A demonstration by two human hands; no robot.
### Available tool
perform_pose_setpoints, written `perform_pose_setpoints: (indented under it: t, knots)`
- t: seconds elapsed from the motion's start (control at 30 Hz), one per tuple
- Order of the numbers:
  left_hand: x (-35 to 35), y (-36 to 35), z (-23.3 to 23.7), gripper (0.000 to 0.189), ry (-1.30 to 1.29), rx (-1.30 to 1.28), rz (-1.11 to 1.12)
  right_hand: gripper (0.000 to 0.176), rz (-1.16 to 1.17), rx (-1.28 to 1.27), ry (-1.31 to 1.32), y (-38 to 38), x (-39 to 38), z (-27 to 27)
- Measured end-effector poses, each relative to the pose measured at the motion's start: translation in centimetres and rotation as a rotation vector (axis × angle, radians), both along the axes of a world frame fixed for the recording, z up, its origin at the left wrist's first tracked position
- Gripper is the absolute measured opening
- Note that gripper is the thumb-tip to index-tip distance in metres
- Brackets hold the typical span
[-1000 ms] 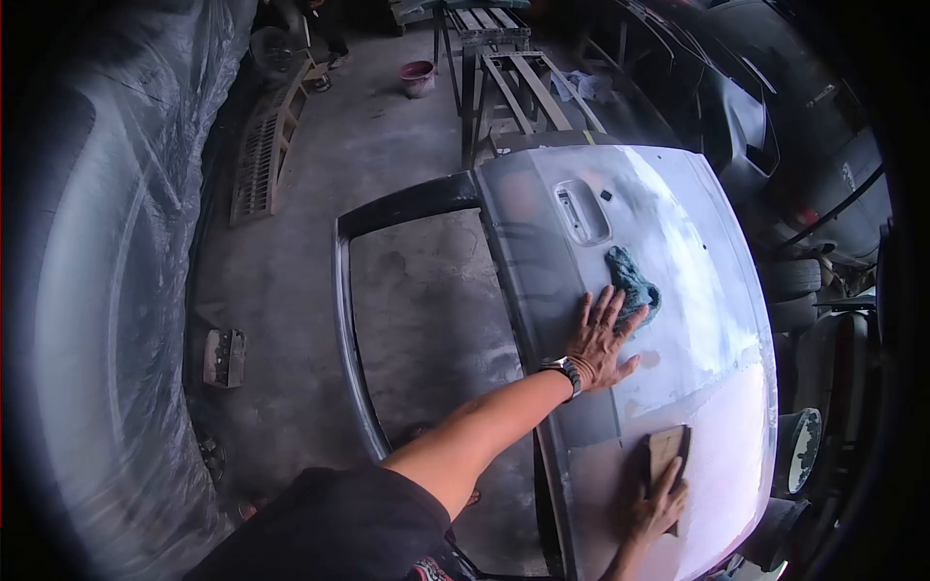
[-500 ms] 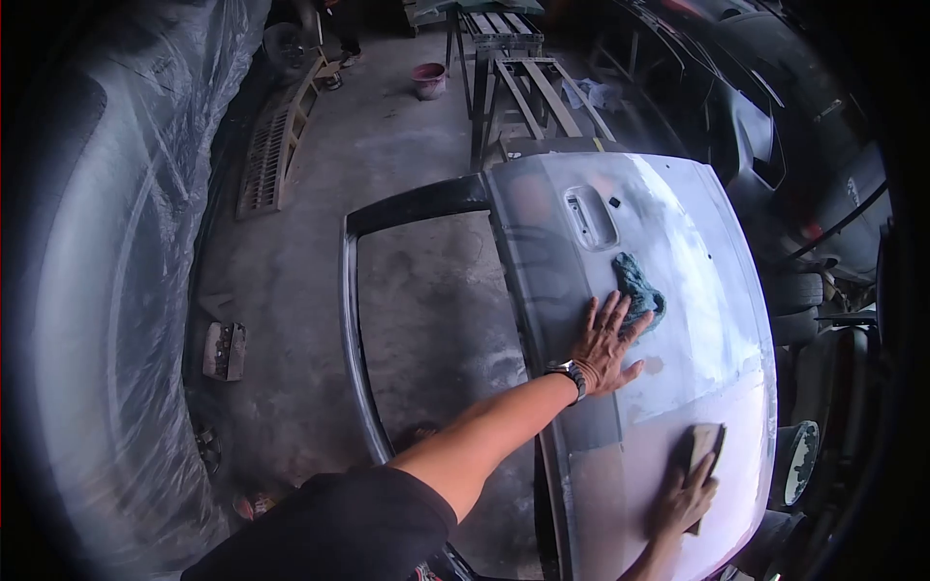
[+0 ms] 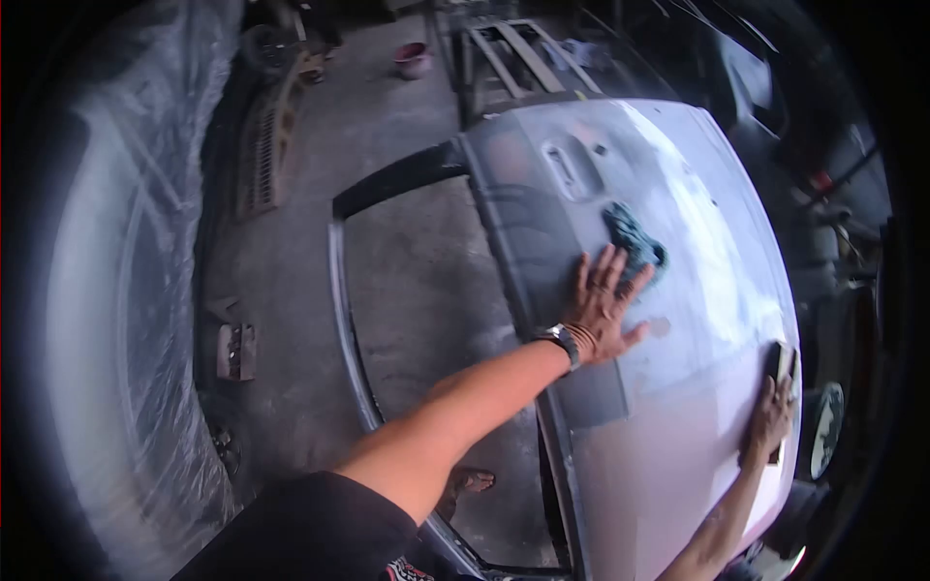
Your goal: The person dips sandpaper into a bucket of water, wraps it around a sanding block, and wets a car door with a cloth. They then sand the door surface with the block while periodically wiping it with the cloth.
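Observation:
A car door, with patches of grey, white and pinkish surface, lies outer side up in front of me. My left hand rests flat on its panel with the fingers spread, the fingertips by a crumpled dark green cloth. Near the door's right edge, my right hand is closed around a sanding block and presses it on the panel. Part of the block is hidden under the fingers. The recessed door handle sits beyond the cloth.
Plastic sheeting drapes a large shape on the left. A grille-like part and a reddish bucket stand on the floor. Behind the door is a metal-framed stand. Dark car parts crowd the right side.
My right hand has slid the sanding block away from me and rightward, to the door's edge. My left hand stays by the cloth. The camera view has shifted slightly.

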State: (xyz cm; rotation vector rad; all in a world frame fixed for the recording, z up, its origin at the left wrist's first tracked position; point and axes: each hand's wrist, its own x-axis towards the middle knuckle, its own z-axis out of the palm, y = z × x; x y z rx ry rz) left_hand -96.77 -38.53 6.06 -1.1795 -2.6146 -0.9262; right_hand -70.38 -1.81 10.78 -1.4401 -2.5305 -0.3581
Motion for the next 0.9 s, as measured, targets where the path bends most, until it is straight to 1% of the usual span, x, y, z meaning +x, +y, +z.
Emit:
perform_pose_setpoints:
  t: [0.03, 0.07, 0.1, 0.17, 0.2, 0.23, 0.27, 0.3, 0.37, 0.43, 0.53, 0.57, 0.6, 0.67, 0.7, 0.77, 0.8, 0.87, 0.9]
  knots:
    - [-0.1, 0.1, -0.7, 0.092, 0.046, 0.037, -0.001, 0.061, 0.08, -0.013, 0.028, -3.1, 0.6, 0.1]
    - [-0.2, 0.1, -1.0, 0.09, 0.082, 0.042, -0.006, 0.06, 0.124, -0.013, 0.04, -7.7, 1.3, 1.3]
    - [-0.1, 0.1, 0.1, 0.089, 0.085, 0.033, -0.009, 0.06, 0.149, 0.002, 0.028, -12.3, 2.4, 2.1]
    - [-0.2, 0.3, -0.6, 0.088, 0.121, 0.026, 0.001, 0.07, 0.189, -0.058, 0.043, -20.0, 5.2, 2.2]
    - [-0.3, 0.2, -0.7, 0.088, 0.123, 0.034, -0.016, 0.075, 0.261, 0.064, 0.05, -23.1, 7.4, 0.0]
    - [-0.3, 0.2, -0.6, 0.087, 0.126, -0.002, -0.014, 0.079, 0.266, 0.114, 0.005, -26.5, 8.9, -0.8]
    - [-0.3, 0.2, -0.4, 0.088, 0.14, -0.014, -0.006, 0.08, 0.303, 0.161, 0.034, -28.7, 10.1, -1.4]
    - [-0.1, 0.3, -0.2, 0.087, 0.137, -0.007, -0.015, 0.08, 0.328, 0.132, 0.033, -29.2, 10.3, -0.7]
    - [-0.2, 0.3, -0.2, 0.087, 0.135, -0.007, -0.007, 0.079, 0.364, 0.114, 0.022, -26.3, 9.1, -0.1]
    - [-0.2, 0.1, -0.7, 0.086, 0.134, -0.007, -0.012, 0.076, 0.301, -0.001, -0.003, -19.4, 6.2, 0.4]
    - [-0.5, 0.3, -0.7, 0.085, 0.163, 0.002, -0.011, 0.071, 0.165, -0.008, 0.026, -8.3, 1.3, 0.2]
    - [-0.5, 0.4, -0.8, 0.085, 0.166, 0.005, -0.006, 0.07, 0.109, 0.006, 0.022, -6.0, 0.5, 0.1]
    - [-0.6, 0.4, -0.9, 0.085, 0.167, 0.007, -0.004, 0.07, 0.097, 0.008, 0.032, -5.6, 0.3, 0.1]
    - [-0.5, 0.3, -1.0, 0.085, 0.174, 0.013, -0.007, 0.07, 0.052, 0.009, 0.05, -6.7, 0.2, 0.0]
    - [-0.6, 0.4, -1.0, 0.085, 0.179, 0.015, -0.003, 0.07, 0.093, 0.009, 0.052, -9.4, 1.0, 0.2]
    - [-0.5, 0.3, -1.2, 0.085, 0.178, 0.021, -0.004, 0.071, 0.2, 0.038, 0.104, -17.4, 3.3, 0.6]
    - [-0.5, 0.4, -1.3, 0.085, 0.182, 0.024, -0.002, 0.073, 0.202, 0.023, 0.082, -21.6, 4.8, 0.6]
    - [-0.6, 0.4, -1.1, 0.084, 0.173, 0.02, -0.006, 0.082, 0.291, 0.106, 0.061, -28.9, 8.0, -0.9]
    - [-0.6, 0.3, -1.1, 0.084, 0.167, 0.006, -0.003, 0.086, 0.354, 0.076, 0.067, -31.1, 9.5, -1.1]
